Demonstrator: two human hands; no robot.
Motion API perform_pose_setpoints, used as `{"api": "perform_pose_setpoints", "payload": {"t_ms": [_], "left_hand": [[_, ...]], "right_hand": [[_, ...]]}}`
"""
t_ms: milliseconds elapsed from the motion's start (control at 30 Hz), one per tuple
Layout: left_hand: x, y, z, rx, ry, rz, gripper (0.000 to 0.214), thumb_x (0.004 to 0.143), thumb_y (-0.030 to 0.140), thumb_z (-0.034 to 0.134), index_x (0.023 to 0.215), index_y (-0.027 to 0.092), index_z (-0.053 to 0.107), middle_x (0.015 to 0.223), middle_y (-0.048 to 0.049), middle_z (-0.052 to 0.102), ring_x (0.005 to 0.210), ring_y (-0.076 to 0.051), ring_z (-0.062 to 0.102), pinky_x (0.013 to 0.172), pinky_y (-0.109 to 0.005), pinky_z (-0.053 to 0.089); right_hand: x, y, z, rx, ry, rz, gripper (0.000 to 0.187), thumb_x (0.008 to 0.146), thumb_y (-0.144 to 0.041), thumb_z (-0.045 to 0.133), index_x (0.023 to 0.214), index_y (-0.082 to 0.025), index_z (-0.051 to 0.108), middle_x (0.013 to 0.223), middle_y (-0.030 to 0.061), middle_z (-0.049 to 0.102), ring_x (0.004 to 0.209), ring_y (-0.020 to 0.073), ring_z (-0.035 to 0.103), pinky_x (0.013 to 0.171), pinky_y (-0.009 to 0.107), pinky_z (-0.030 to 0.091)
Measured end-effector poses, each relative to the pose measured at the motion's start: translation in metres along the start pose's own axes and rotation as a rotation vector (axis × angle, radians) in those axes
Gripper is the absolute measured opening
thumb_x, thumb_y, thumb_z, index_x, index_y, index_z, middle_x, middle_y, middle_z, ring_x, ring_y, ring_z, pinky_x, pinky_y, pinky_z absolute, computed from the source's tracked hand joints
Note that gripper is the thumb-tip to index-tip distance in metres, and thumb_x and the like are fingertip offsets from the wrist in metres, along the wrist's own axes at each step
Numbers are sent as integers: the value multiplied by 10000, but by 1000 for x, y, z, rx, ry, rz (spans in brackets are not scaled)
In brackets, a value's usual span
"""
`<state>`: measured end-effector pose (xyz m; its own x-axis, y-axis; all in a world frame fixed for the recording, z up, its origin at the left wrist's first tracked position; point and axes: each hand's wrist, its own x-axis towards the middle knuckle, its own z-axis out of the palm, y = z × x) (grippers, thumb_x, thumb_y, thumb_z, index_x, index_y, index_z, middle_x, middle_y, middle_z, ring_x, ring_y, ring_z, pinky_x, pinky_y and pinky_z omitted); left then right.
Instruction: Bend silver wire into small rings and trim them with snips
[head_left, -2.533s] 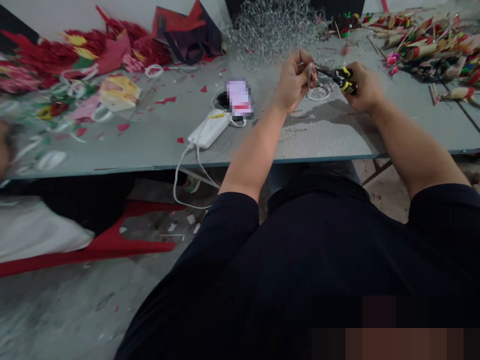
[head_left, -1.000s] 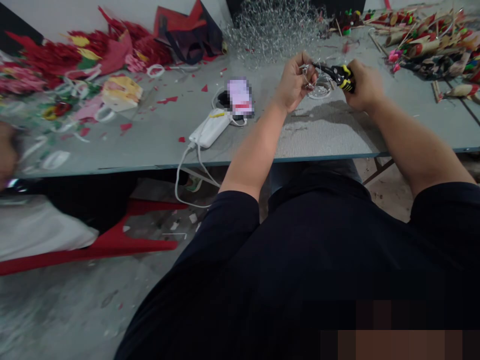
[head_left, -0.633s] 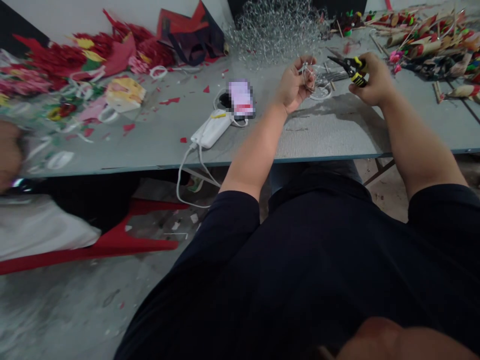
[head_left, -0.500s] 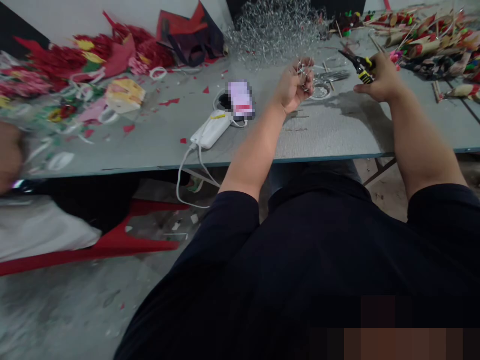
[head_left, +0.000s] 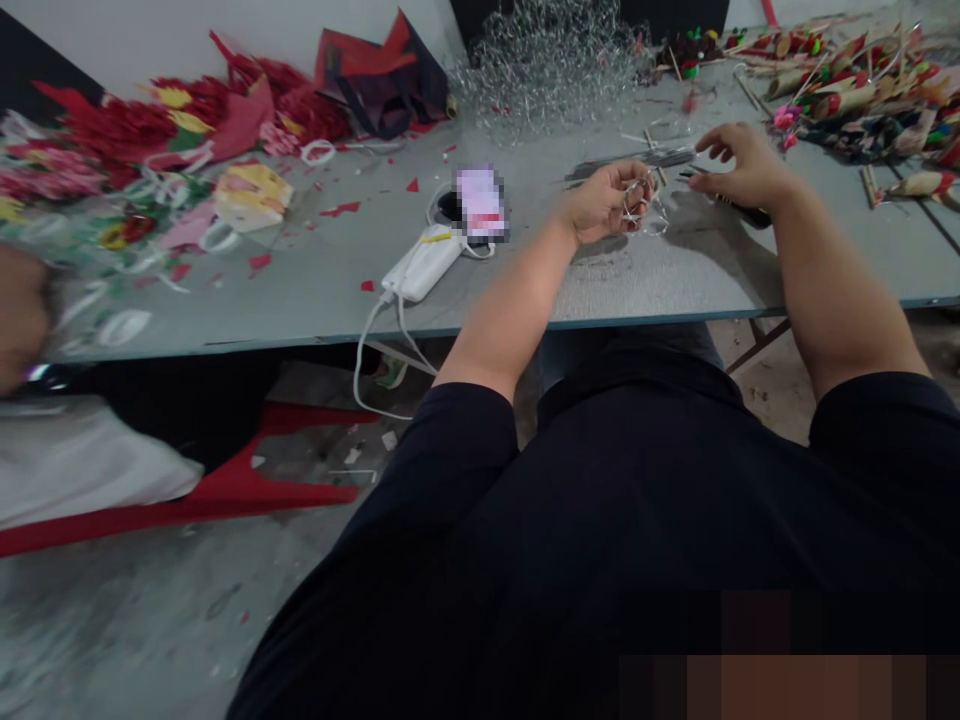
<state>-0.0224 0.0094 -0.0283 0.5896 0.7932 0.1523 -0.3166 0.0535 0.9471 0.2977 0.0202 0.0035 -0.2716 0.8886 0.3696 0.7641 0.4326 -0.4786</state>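
My left hand [head_left: 609,200] is curled shut on a small piece of bent silver wire [head_left: 637,200], held low over the grey table [head_left: 315,290]. My right hand [head_left: 739,165] hovers just right of it with fingers spread and nothing in them. The black-and-yellow pliers [head_left: 742,209] lie on the table under its palm and wrist, mostly hidden. A bundle of straight thin wires [head_left: 645,160] lies on the table between and just beyond the two hands.
A tangle of silver wire [head_left: 551,60] is heaped at the back. A white power bank [head_left: 424,260] with cables and a phone [head_left: 480,200] sit mid-table. Red paper flowers [head_left: 150,130] lie left, decorated sticks [head_left: 847,80] right. Another person's hand [head_left: 19,310] shows at the left edge, above a red chair [head_left: 225,490].
My right hand drew the pliers away from the wire, set them down on the table and opened. My left hand came down toward the table, still gripping the bent wire.
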Motion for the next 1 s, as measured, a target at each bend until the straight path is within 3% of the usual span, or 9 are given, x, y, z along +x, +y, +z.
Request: {"api": "perform_pose_setpoints", "payload": {"t_ms": [100,167,267,400,500,633,733,867,1000], "left_hand": [[-5,1,11,59,73,-73,276,1166,154,899,941,226,756,976,12,737,734,-118,725,710,-275,546],[-7,-1,16,72,62,-75,278,1153,118,881,931,223,749,927,20,709,722,-122,700,735,-283,546],[-6,-4,18,73,42,-32,201,1119,129,882,984,229,770,936,23,715,737,-134,696,754,-293,522],[1,3,12,110,164,-16,74,1198,254,795,1129,241,819,998,7,770,832,-163,713,808,-320,508],[3,14,8,170,306,-2,263,1282,451,685,1099,300,798,1018,11,833,985,-195,694,903,-347,531],[4,20,12,308,358,34,236,1185,545,807,1053,351,781,1058,12,865,1140,-261,722,1006,-422,542],[10,11,14,421,381,107,178,1018,415,936,1014,344,773,1025,13,856,1235,-276,698,1073,-424,528],[19,-3,15,505,354,78,181,888,238,801,863,394,713,806,28,772,1282,-258,624,1172,-372,486],[17,-5,30,437,428,82,226,873,234,798,783,388,661,726,13,690,1140,-279,692,984,-378,547]], "right_hand": [[6,-30,20,317,-25,-182,692,825,-765,1167,1228,-297,854,1170,74,808,912,265,643,866,464,597],[6,-51,31,350,-36,-364,776,873,-1028,1001,1063,-286,872,1117,95,783,846,258,627,793,457,532],[4,-71,39,336,50,-414,941,890,-1221,774,813,-283,787,939,118,720,824,289,615,773,485,484],[1,-69,33,222,104,-217,847,828,-1171,792,771,-330,708,813,90,669,797,317,565,842,569,500],[2,-60,30,117,140,-127,748,841,-1062,833,757,-341,648,781,82,658,822,330,572,906,591,499],[6,-53,35,-23,159,-117,655,975,-888,834,739,-340,563,720,51,608,819,307,559,876,542,509],[9,-51,42,-22,195,-121,629,1027,-798,840,724,-341,533,677,22,515,774,280,505,808,508,501],[13,-49,50,86,196,-75,651,1041,-859,832,742,-334,589,661,-2,529,781,266,496,814,487,528],[16,-44,57,159,155,-13,617,984,-875,878,789,-344,633,631,-10,562,810,280,534,815,476,536]]}}
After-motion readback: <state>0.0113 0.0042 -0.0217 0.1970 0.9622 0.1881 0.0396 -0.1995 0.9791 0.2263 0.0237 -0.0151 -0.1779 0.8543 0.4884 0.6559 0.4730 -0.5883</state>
